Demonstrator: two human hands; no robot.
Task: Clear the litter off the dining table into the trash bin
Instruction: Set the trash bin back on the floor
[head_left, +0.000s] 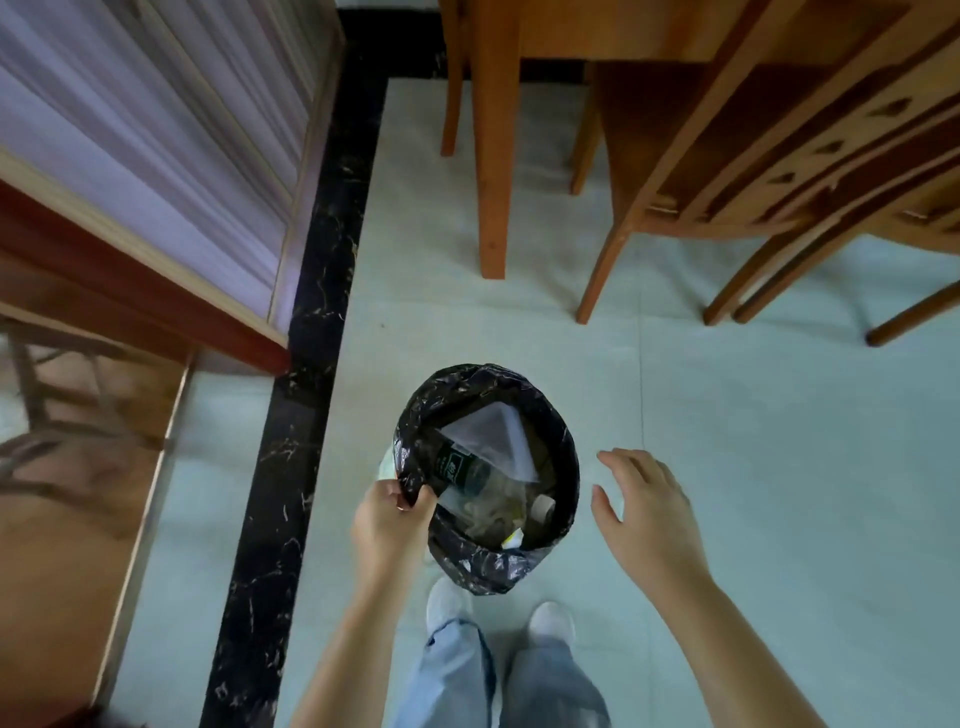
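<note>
On the floor at your feet, your left hand (396, 512) pinches the trash bin (485, 478) liner's rim, probably steadying it, litter (493, 483) inside, while your right hand (647, 506) hovers spread, empty.

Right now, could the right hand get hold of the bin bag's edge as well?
Probably yes. The right hand hangs open just beside the trash bin, with only bare floor between it and the black bag's edge. The left hand grips the opposite side.
</note>
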